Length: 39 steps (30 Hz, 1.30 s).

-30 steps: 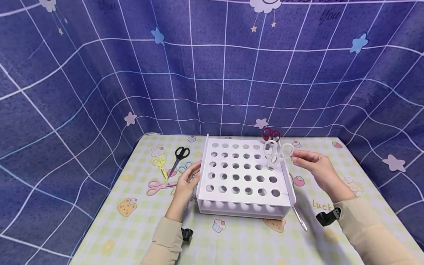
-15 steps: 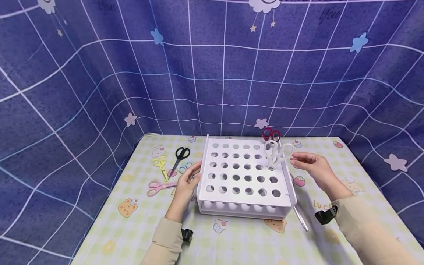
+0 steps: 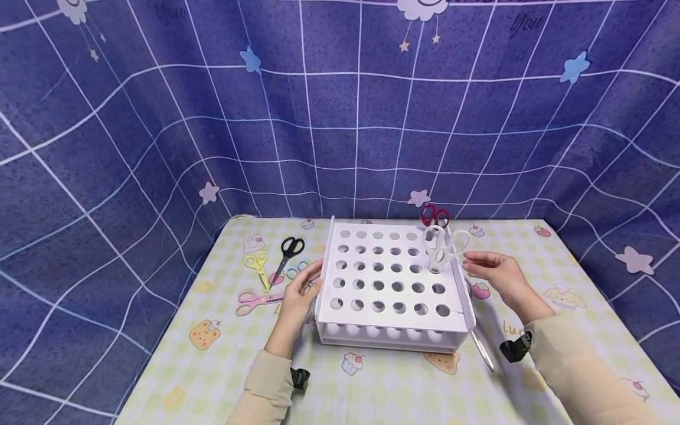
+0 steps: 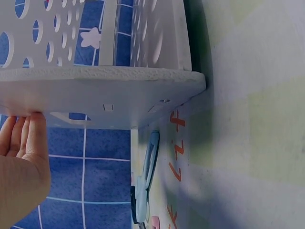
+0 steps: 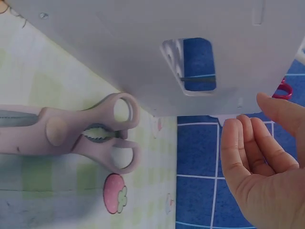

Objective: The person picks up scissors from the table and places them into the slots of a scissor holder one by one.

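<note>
A white rack (image 3: 388,319) with rows of round holes stands on the table. My left hand (image 3: 297,301) rests against its left side panel; in the left wrist view the fingers (image 4: 35,129) lie fairly straight on that panel. White-handled scissors (image 3: 446,245) stand upright in a hole on the rack's right side, with red-handled scissors (image 3: 434,216) behind them at the back right corner. Just off the right side panel, my right hand (image 3: 502,277) has loosely bent fingers and holds nothing. Below it, pale pinkish kitchen scissors (image 5: 57,131) lie flat beside the rack.
Left of the rack lie black scissors (image 3: 289,254), yellow scissors (image 3: 258,268), pink scissors (image 3: 257,300) and light-blue scissors (image 4: 145,181), the last partly hidden by the left hand in the head view. A blue grid-patterned curtain (image 3: 340,118) hangs behind the table.
My right hand has drifted a little nearer to me and to the left along the rack's right side. The left hand, rack and scissors have kept their places.
</note>
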Each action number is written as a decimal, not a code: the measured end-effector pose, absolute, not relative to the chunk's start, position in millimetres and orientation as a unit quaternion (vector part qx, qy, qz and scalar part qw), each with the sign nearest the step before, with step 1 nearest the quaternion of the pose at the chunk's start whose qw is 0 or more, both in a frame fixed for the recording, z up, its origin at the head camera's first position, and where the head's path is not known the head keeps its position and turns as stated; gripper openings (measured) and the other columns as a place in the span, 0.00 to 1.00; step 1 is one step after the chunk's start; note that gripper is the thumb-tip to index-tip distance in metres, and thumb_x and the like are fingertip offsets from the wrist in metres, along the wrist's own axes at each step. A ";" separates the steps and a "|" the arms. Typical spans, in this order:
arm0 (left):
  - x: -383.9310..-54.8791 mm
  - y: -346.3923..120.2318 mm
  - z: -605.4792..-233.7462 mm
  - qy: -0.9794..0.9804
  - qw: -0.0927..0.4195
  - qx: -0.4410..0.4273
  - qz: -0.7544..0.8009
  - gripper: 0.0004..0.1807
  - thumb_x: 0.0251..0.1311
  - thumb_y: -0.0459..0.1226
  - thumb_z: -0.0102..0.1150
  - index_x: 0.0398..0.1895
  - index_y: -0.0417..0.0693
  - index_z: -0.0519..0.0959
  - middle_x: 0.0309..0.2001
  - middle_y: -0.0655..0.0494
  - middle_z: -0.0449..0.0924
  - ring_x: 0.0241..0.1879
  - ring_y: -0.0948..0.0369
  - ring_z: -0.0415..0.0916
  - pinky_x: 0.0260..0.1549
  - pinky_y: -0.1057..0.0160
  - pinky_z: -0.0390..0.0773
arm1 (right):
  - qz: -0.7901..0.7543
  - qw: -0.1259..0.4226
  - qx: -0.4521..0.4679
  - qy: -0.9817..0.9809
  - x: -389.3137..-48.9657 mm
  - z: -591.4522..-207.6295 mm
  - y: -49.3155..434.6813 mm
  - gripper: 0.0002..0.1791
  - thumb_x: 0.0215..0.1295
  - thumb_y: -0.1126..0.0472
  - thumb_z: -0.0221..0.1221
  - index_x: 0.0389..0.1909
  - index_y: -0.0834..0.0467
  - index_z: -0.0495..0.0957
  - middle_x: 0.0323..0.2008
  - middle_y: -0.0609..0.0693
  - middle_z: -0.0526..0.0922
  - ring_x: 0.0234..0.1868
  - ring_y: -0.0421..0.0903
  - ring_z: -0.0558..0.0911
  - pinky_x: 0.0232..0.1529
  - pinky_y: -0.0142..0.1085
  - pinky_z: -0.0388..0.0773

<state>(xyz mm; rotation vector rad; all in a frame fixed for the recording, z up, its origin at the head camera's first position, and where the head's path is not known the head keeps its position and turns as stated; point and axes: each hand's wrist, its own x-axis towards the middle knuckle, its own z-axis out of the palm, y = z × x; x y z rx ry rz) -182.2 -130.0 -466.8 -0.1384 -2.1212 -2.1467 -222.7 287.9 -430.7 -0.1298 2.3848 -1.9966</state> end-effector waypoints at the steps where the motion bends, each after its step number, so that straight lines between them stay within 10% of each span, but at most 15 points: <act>1: -182.3 -130.2 -467.0 -0.702 0.061 -0.047 -0.708 0.24 0.66 0.32 0.53 0.66 0.48 0.70 0.64 0.46 0.73 0.66 0.56 0.68 0.60 0.76 0.69 | -0.635 0.015 -0.039 0.771 -223.5 -432.6 288.0 0.20 0.64 0.67 0.61 0.54 0.73 0.75 0.30 0.33 0.85 0.35 0.29 0.83 0.39 0.22 0.81; 39: -180.4 -130.0 -464.8 -0.689 0.057 -0.051 -0.721 0.24 0.66 0.30 0.53 0.66 0.46 0.70 0.64 0.46 0.73 0.67 0.55 0.67 0.61 0.76 0.67 | -0.616 0.069 0.069 0.782 -241.6 -480.5 307.4 0.25 0.62 0.65 0.63 0.56 0.74 0.73 0.28 0.42 0.87 0.26 0.40 0.85 0.32 0.37 0.86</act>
